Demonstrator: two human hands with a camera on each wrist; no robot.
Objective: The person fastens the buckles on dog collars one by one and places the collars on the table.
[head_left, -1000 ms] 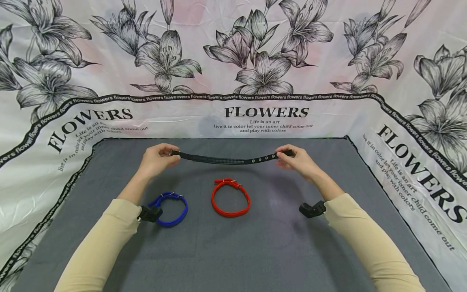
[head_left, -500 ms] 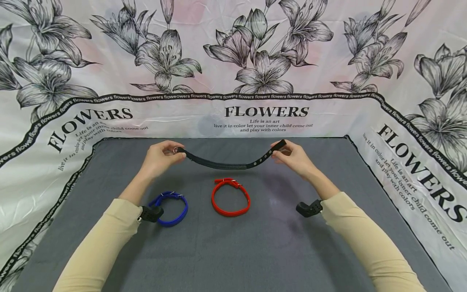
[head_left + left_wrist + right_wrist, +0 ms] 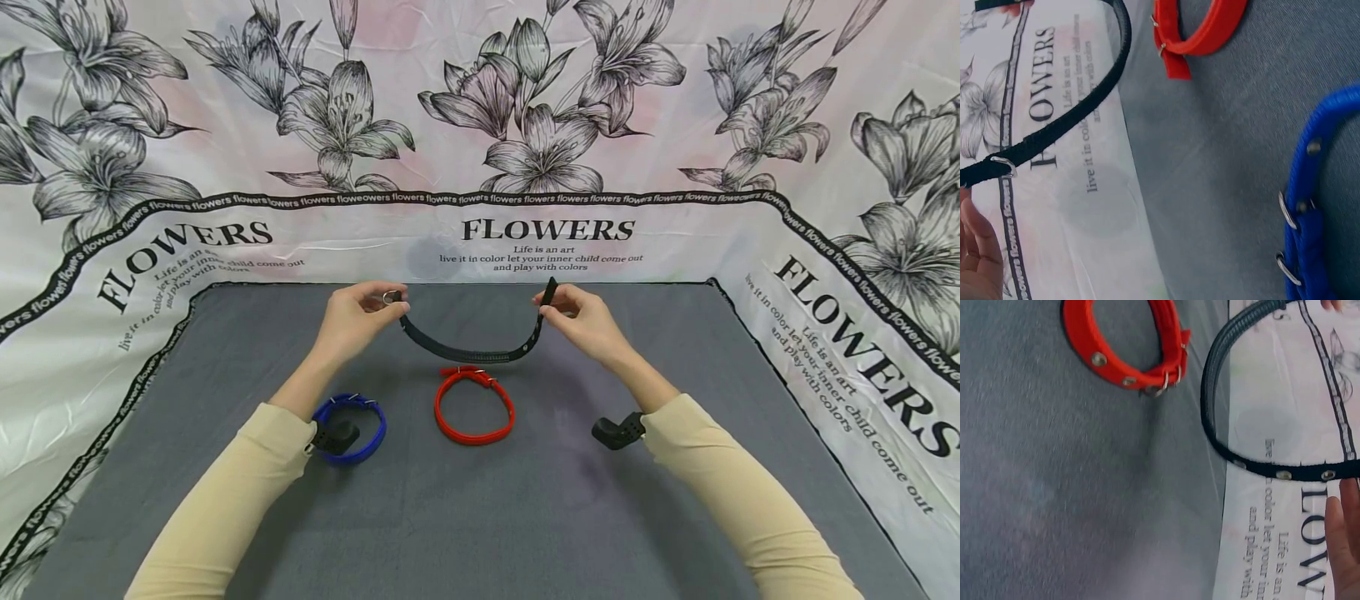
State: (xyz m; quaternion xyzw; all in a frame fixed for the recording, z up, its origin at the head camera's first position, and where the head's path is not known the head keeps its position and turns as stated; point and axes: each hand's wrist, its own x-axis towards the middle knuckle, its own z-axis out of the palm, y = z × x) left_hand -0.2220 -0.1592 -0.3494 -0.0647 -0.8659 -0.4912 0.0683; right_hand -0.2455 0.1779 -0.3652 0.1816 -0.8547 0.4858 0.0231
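A black collar (image 3: 467, 356) with metal eyelets hangs in a U between the two hands, above the back part of the grey table. The left hand (image 3: 352, 321) pinches its buckle end, where a metal ring shows. The right hand (image 3: 585, 323) pinches the eyelet end between thumb and fingers, and the strap's tip sticks up past them. In the right wrist view the eyelets of the black collar (image 3: 1210, 394) lead to the fingertips. Below the strap a red collar (image 3: 474, 437), buckled into a loop, lies on the table. A buckled blue collar (image 3: 382, 433) lies under the left wrist.
The table (image 3: 495, 525) has a grey cloth cover. A white floral sheet (image 3: 555, 242) printed with "FLOWERS" rises along its back and sides. A black wrist camera (image 3: 618, 431) sits on the right wrist, another on the left, overlapping the blue collar in the head view.
Both hands have come closer together, so the black collar has gone from nearly straight to a deep U. Its right end has tipped upright. The red and blue collars have not moved.
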